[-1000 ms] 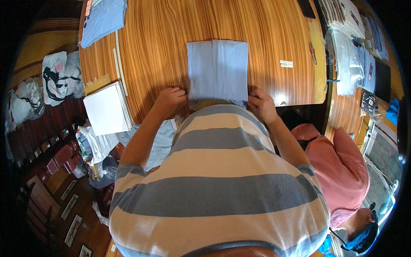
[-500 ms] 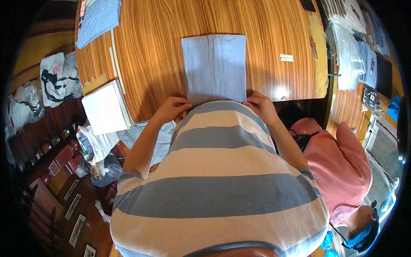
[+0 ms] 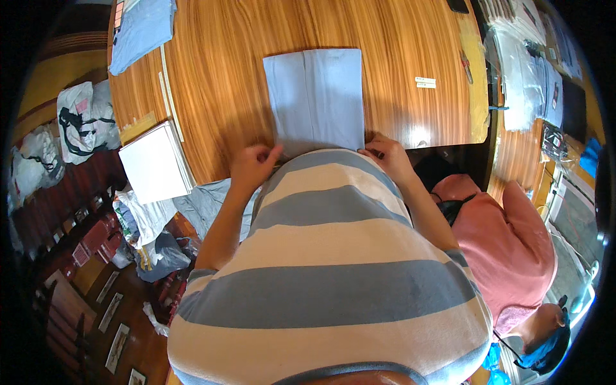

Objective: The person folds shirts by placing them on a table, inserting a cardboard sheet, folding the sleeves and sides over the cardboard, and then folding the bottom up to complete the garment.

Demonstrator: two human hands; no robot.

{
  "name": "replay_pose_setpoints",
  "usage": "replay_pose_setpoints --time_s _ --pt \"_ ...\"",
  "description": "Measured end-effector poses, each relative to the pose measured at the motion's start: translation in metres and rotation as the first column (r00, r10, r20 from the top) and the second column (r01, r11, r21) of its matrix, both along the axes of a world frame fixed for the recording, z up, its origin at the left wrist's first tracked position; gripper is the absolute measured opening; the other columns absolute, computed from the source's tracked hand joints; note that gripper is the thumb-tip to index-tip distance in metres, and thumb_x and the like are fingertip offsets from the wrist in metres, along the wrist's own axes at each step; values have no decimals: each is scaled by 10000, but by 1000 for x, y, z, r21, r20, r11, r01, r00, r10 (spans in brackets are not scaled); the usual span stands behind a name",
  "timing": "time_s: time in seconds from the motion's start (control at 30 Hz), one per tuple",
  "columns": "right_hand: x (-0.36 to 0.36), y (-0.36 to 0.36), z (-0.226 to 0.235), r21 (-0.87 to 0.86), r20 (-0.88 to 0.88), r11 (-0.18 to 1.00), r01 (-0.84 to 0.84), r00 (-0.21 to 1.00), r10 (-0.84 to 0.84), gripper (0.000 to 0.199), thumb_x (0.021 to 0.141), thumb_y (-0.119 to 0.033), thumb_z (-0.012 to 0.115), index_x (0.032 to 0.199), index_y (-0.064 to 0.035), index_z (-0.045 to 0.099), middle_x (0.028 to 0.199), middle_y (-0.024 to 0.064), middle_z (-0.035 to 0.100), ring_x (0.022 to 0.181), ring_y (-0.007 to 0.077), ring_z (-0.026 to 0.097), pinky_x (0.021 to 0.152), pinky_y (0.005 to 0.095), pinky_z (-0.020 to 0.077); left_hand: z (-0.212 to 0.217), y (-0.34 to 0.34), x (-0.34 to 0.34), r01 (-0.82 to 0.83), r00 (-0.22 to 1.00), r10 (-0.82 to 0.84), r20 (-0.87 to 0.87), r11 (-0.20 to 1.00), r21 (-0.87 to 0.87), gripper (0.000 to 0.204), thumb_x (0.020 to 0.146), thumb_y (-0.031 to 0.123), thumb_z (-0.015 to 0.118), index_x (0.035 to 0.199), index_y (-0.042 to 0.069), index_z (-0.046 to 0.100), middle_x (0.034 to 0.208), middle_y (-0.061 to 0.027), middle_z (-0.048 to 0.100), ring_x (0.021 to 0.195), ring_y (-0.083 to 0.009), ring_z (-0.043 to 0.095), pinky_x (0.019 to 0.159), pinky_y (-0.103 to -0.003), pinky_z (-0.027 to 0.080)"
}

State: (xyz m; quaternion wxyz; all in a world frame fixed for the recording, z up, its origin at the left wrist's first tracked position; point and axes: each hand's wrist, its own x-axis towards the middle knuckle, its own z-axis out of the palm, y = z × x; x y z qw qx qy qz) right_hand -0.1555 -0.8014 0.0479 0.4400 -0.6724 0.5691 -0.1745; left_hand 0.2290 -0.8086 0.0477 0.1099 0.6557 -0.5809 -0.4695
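Observation:
A folded light-blue garment (image 3: 321, 96) lies flat on the wood-grain table in front of me, a lengthwise crease down its middle. Its near edge runs out of sight against my striped shirt (image 3: 333, 205). My right hand (image 3: 389, 159) pinches the near right corner, fingers curled in. At the near left corner, my left hand (image 3: 255, 168) has its thumb beside the cloth edge and its fingers loosely bent, slightly blurred, with a gap between them and the thumb.
Left of me sits a stack of white sheets (image 3: 154, 163); more blue cloth (image 3: 142, 38) lies far left. A small white strip (image 3: 425, 83) and a red-handled tool (image 3: 466, 67) are on the right. A co-worker in pink (image 3: 500, 244) sits close at my right, near plastic-wrapped piles (image 3: 521, 80).
My left hand has come away from the garment's near left corner, its thumb lifting. The right hand keeps its pinch. The whole view has shifted slightly, so the table things appear further left.

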Motion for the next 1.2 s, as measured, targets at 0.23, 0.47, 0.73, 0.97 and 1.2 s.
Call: replay_pose_setpoints --time_s 0.23,0.47,0.73,0.97,1.2 --pt "-5 1 -4 11 2 998 -58 998 58 205 907 -219 827 930 -20 781 876 140 682 784 330 688 677 421 540 10 -79 -88 627 777 -428 462 461 -628 675 884 585 754 1498 357 596 1663 -79 395 1498 -428 349 1194 -682 267" --pt "36 -36 19 -562 -187 817 129 943 -277 415 891 -184 816 1258 -63 668 1174 155 688 1059 377 681 898 472 545 -18 -67 -90 646 763 -453 462 561 -517 892 780 840 665 1565 445 514 1768 -75 207 1596 -552 33 1198 -811 12" --pt "93 -59 -34 -493 -348 847 -201 937 20 744 1040 -496 546 1643 -92 382 1736 208 255 1594 420 259 1261 622 235 -26 -48 -59 625 779 -508 366 585 -517 1015 815 745 709 1599 146 472 1765 -134 213 1619 -485 79 1271 -697 65" --pt "69 -46 -11 -456 -228 833 -314 946 232 764 991 -463 646 1636 -133 404 1737 150 289 1592 397 279 1281 594 214 -24 -9 -3 797 603 -597 529 482 -364 721 953 452 673 1604 223 466 1728 -53 341 1604 -311 283 1289 -591 209" --pt "-3 -6 -28 -388 -569 609 -692 700 432 631 895 -262 738 1505 -209 586 1636 13 489 1552 298 396 1273 521 282 -25 23 -2 717 695 -513 504 452 -530 515 984 205 581 1497 244 587 1617 36 521 1532 -211 439 1256 -501 327"
